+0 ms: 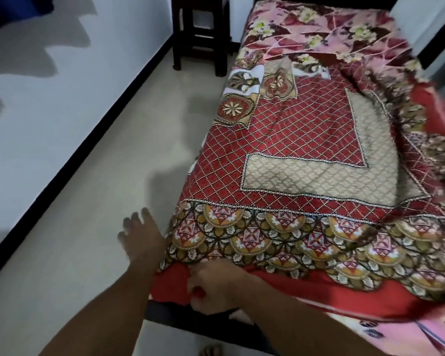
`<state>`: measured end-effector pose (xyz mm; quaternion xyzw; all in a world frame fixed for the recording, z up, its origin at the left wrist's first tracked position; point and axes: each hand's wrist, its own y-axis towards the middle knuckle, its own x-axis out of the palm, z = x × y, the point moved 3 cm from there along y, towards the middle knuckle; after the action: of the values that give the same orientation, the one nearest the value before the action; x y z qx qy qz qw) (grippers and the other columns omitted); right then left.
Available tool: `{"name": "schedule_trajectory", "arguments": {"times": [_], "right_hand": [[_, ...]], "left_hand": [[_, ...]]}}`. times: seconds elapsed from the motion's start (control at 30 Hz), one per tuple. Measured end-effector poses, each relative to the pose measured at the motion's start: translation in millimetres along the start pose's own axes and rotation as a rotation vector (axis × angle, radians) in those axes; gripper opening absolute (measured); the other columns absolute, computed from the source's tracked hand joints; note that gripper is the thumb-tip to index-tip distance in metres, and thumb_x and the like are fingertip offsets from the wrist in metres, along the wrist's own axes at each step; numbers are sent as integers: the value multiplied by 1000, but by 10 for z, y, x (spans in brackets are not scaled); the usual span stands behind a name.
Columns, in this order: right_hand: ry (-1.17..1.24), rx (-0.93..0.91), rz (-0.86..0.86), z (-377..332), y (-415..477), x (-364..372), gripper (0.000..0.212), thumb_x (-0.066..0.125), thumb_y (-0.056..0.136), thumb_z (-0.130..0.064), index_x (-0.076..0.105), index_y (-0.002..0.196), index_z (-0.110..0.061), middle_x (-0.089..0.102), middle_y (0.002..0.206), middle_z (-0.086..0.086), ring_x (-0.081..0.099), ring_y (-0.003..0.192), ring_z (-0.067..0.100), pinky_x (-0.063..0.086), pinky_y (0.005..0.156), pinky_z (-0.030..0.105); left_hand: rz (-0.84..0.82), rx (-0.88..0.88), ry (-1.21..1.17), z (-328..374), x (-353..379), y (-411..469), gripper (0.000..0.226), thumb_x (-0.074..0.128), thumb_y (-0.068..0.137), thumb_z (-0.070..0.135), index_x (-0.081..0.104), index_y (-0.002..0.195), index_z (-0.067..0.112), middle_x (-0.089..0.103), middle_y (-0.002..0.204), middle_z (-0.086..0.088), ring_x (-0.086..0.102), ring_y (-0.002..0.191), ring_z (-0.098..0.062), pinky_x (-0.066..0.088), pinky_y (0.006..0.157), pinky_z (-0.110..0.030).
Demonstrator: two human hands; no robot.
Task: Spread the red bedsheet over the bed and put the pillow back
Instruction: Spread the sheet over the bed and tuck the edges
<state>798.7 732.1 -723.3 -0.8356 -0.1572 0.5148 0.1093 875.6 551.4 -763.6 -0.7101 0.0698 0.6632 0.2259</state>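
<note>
Here, from the head camera, a narrow bed with a dark frame fills the right of the frame. The red bedsheet covers most of it. It is thin printed cloth with a red diamond lattice, a beige panel and a scalloped border, and it is bunched along the right edge. Pink floral cloth shows beyond it at upper right and lower right. At lower centre the right hand pinches the sheet's plain red hem at the near corner. The left hand, blurred, has its fingers spread beside the sheet's left edge; whether it touches cannot be told. A dark wooden stool stands on the pale floor at upper centre.
</note>
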Motion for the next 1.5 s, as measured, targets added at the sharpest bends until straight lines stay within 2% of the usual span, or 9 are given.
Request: {"name": "schedule_trajectory", "arguments": {"times": [0.07,0.2,0.4,0.7,1.0,1.13,1.2,1.4,1.5], "right_hand": [[-24,126,112,214,-226,-154,27,51,86,-40,69,89,-21,64,83,2,62,73,25,52,63,31],[-40,508,404,925,-953,-543,33,40,93,-42,64,93,-20,65,90,4,66,81,29,54,67,35],[-11,989,640,1744,-2381,-832,32,47,95,-39,65,106,-16,68,104,13,65,99,35,52,80,39],[11,1320,720,2147,-4260,-676,34,46,96,-40,68,106,-15,70,104,12,69,98,34,54,78,37],[250,1451,736,2954,-5261,-349,31,48,90,-40,66,93,-14,70,91,9,68,84,33,59,74,38],[643,1438,850,3452,-5213,-211,33,65,82,-48,60,94,-19,66,88,5,68,87,30,57,71,36],[818,1416,892,3710,-5131,-134,52,73,76,-51,55,110,-17,64,100,5,65,96,30,50,72,33],[998,1432,948,4249,-4982,-125,75,86,61,-50,55,118,-14,66,111,7,64,99,29,53,81,35],[1029,1446,966,4376,-5007,-186,85,89,52,-51,52,121,-17,67,113,6,65,100,30,56,89,42]], "left_hand": [[135,325,-132,523,-168,-49,63,67,80,28,48,137,9,57,127,-16,53,117,-35,47,91,-48],[114,771,-247,1770,-485,-457,54,34,97,43,49,140,15,57,135,-10,52,123,-29,45,102,-44],[69,965,-248,3266,-780,-1337,45,37,104,42,51,139,18,56,137,-10,49,126,-29,37,105,-41],[24,1184,-193,4572,-478,-2703,41,47,94,46,56,127,24,59,122,-8,51,113,-29,48,91,-39],[-190,982,-426,5749,-93,-3359,59,58,85,60,51,128,20,61,119,-7,58,111,-29,50,92,-42],[-281,859,-374,6136,202,-3319,110,80,72,51,19,153,9,49,135,-15,50,124,-33,46,99,-45],[-259,808,-258,6300,331,-3262,118,80,74,44,4,156,7,43,142,-17,44,130,-33,46,102,-45],[-127,860,-358,6462,486,-3162,46,62,86,33,48,123,10,62,109,-7,64,96,-29,53,79,-42],[-83,947,-423,6482,484,-3175,37,49,89,43,53,115,17,65,100,0,66,80,-21,55,69,-39]]}}
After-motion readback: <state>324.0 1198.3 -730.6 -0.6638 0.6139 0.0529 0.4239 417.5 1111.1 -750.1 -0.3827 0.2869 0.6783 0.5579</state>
